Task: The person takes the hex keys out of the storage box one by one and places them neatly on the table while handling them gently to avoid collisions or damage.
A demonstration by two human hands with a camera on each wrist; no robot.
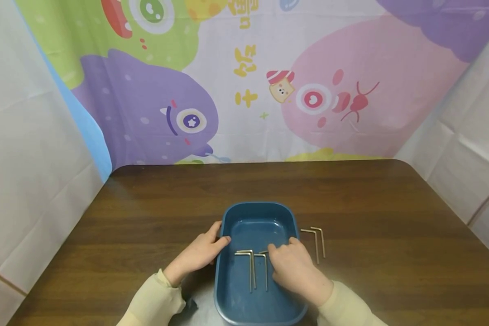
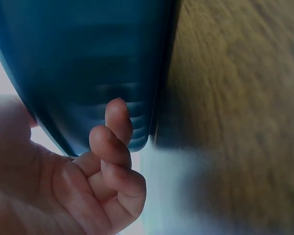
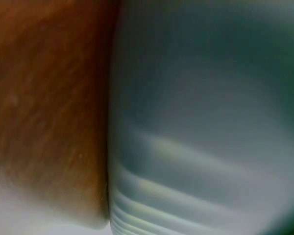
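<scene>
A blue rectangular bin (image 1: 257, 308) stands on the table. My left hand (image 1: 201, 250) holds its left side, thumb over the rim, and in the left wrist view the fingers (image 2: 118, 120) lie against the outer wall. Over the bin, my right hand (image 1: 295, 267) has its fingers curled down and pinches an L-shaped hex key (image 1: 263, 251), of which only a short end shows. Beside it in the bin lie a hex key (image 1: 266, 274) and, farther left, two more hex keys (image 1: 251, 271) side by side. The right wrist view is blurred and shows no fingers.
Two hex keys (image 1: 318, 244) lie on the wooden table (image 1: 155, 203), just right of the bin. A cartoon-print cloth (image 1: 248, 136) hangs along the table's far edge, and pale cloth (image 1: 36, 149) covers both sides.
</scene>
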